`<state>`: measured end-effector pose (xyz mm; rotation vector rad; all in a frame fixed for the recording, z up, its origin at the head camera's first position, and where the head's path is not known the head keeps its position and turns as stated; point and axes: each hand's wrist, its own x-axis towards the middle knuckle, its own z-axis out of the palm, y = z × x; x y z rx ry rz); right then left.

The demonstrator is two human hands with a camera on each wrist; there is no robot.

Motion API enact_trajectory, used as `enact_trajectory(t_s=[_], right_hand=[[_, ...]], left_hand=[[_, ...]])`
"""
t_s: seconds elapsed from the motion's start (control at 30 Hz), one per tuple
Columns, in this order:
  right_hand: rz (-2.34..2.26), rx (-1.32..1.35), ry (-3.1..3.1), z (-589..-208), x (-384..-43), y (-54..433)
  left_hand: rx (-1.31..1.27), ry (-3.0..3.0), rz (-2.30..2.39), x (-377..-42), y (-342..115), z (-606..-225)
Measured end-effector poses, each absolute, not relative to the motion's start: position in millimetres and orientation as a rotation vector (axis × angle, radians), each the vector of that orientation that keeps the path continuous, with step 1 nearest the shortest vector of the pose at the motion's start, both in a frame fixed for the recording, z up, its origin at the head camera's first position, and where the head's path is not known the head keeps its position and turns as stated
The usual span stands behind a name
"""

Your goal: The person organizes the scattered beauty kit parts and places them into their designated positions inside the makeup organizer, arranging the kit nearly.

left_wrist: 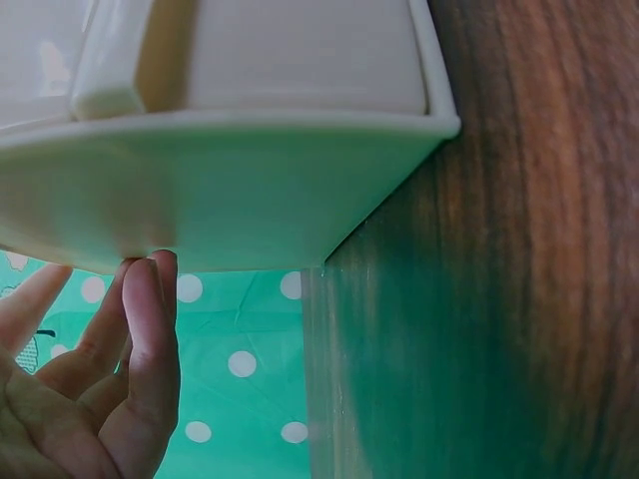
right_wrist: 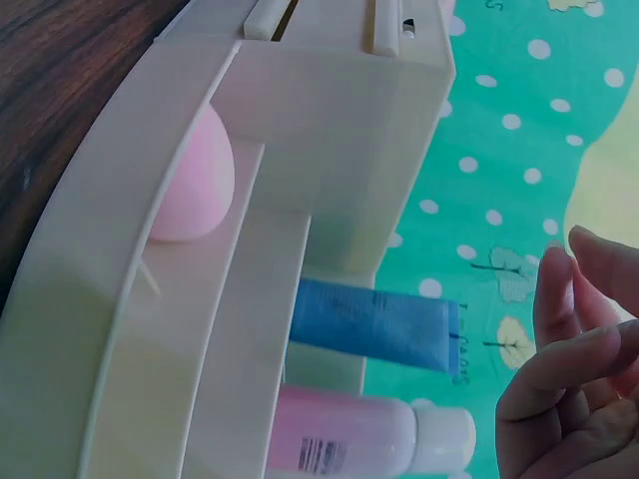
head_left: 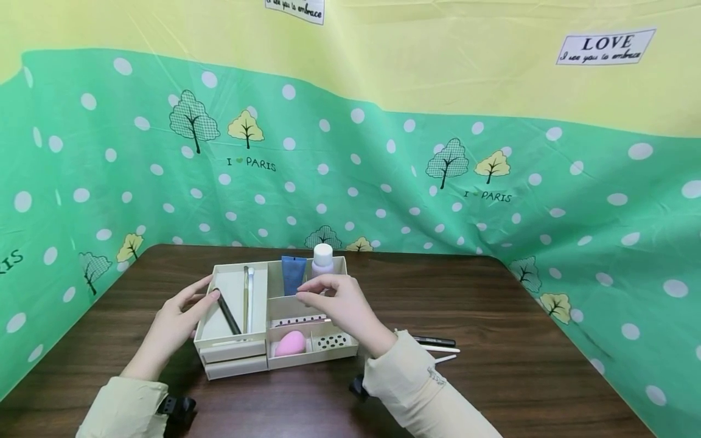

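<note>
A cream organizer box (head_left: pixel 276 364) stands on the table in the head view. My left hand (head_left: pixel 175 319) touches its left side, fingertips at the outer wall and thumb by the top edge, beside a black pen-like stick (head_left: pixel 229 313). Two slim brushes (head_left: pixel 248 304) lie on the same top tray. My right hand (head_left: pixel 342 304) hovers over the right compartments, fingers loosely bent, thumb and index tips close together with nothing between them. In the right wrist view, a blue tube (right_wrist: pixel 374 324) and a pink bottle (right_wrist: pixel 344 429) with a white cap stand in the rear compartment.
A pink makeup sponge (head_left: pixel 291 344) and a black-dotted white item (head_left: pixel 331 342) sit in the front compartments. Two drawers (head_left: pixel 235 366) are below the tray. Right of the box, partly behind my right forearm, lie a black pen-like stick (head_left: pixel 435 341) and white sticks (head_left: pixel 440 349). A polka-dot curtain (head_left: pixel 378 176) hangs behind.
</note>
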<state>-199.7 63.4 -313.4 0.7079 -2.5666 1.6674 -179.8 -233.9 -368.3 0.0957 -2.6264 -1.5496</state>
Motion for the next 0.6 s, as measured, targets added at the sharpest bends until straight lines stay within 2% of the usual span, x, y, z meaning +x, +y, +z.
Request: enact_trajectory(t_s=[0.6], right_hand=[[1.713, 0.598, -2.592, -315.6, -186.6, 117.8]], left_hand=[[0.096, -2.633, -1.547, -180.1, -234.1, -368.4]])
